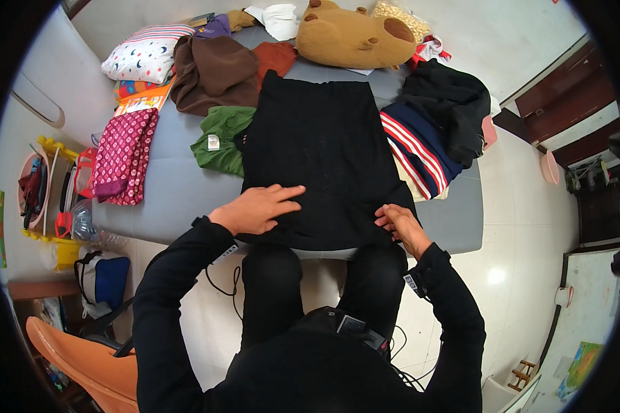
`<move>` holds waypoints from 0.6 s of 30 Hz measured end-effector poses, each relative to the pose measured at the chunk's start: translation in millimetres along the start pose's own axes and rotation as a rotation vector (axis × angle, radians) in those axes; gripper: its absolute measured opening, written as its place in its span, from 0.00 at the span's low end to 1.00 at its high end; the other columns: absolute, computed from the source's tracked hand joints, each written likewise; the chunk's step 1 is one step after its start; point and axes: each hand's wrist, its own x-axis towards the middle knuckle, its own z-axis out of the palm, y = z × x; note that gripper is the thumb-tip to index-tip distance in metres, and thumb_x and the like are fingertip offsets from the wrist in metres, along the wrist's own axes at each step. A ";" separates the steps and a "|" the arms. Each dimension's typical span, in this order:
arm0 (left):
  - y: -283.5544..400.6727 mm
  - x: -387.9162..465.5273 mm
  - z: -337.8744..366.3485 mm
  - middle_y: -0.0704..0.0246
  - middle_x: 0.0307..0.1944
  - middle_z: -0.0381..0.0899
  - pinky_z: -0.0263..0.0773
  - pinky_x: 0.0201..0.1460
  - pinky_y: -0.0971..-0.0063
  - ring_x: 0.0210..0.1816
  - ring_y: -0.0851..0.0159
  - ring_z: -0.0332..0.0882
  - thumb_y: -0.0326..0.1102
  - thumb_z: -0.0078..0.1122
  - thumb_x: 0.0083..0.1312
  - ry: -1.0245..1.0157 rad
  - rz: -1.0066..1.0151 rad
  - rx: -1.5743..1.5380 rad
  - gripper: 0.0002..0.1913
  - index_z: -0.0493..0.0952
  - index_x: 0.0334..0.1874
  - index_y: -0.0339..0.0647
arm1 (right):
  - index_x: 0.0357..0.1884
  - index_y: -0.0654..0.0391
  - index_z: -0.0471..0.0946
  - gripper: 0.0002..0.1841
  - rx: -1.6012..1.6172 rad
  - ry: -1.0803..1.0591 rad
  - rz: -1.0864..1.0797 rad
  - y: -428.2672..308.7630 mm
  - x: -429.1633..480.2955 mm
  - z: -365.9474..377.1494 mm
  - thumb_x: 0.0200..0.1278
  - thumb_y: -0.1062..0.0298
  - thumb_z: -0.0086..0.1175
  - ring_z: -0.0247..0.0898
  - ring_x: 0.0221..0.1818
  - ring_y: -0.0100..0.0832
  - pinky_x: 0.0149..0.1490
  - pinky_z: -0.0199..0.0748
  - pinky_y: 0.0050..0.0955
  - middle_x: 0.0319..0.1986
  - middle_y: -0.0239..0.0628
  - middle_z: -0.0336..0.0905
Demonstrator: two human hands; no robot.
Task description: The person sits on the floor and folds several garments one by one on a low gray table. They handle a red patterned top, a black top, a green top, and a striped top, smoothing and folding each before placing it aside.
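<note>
A black garment [320,139], perhaps a skirt, is spread out before me on a grey padded bed or couch [186,155]. Its narrower end points away from me and its wide end reaches the front edge above my knees. My left hand [261,209] rests palm down on its lower left part, fingers apart, holding nothing. At the lower right edge of the cloth is my right hand [400,224], its fingers loosely curled. Whether those fingers pinch any fabric is hidden.
Left of the garment lie a green garment [227,155], a brown garment [217,75] and a folded pink patterned cloth [124,155]. To its right are a striped navy garment [418,144] and a black garment [444,108]. A capybara plush [341,38] lies behind; an orange chair [82,356] stands lower left.
</note>
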 end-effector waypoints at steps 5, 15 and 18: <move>-24.9 -44.9 5.3 0.63 0.68 0.69 0.72 0.62 0.61 0.62 0.50 0.71 0.31 0.73 0.53 0.166 -0.242 -0.122 0.25 0.76 0.54 0.41 | 0.47 0.57 0.79 0.22 -0.268 0.059 0.044 -4.9 4.7 -1.4 0.68 0.47 0.57 0.74 0.42 0.26 0.41 0.75 0.31 0.38 0.31 0.80; -61.8 -96.6 71.5 0.65 0.42 0.77 0.76 0.43 0.70 0.39 0.64 0.77 0.32 0.73 0.59 0.367 -0.868 -0.479 0.21 0.74 0.50 0.38 | 0.42 0.59 0.80 0.08 0.015 0.069 -0.399 20.0 25.4 -31.4 0.61 0.76 0.62 0.72 0.38 0.21 0.46 0.71 0.23 0.34 0.28 0.78; -69.6 -100.4 80.7 0.68 0.36 0.79 0.75 0.41 0.72 0.36 0.69 0.77 0.31 0.73 0.59 0.334 -0.942 -0.635 0.19 0.75 0.49 0.36 | 0.48 0.62 0.78 0.17 -0.255 0.357 -0.382 32.1 30.0 -46.3 0.59 0.69 0.68 0.75 0.38 0.28 0.48 0.74 0.26 0.35 0.35 0.78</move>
